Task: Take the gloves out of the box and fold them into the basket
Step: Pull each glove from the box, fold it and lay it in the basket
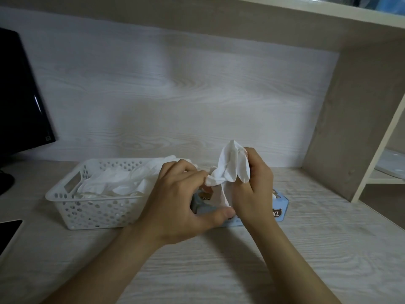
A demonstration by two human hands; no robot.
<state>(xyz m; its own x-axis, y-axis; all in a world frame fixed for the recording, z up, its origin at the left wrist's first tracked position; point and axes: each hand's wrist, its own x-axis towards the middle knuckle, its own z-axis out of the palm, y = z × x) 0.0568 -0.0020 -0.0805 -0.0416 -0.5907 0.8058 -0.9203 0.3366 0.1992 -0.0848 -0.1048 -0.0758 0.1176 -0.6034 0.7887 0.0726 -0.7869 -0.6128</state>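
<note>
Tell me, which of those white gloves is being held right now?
The glove raised above the blue box, pinched by both the right hand and left hand. The other gloves lie loose in the white basket.

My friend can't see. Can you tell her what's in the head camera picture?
Two bare hands hold a white glove above a blue glove box on a pale wooden desk: the right hand grips it, the left hand pinches its edge. To the left, a white perforated basket already holds more white gloves.
</note>
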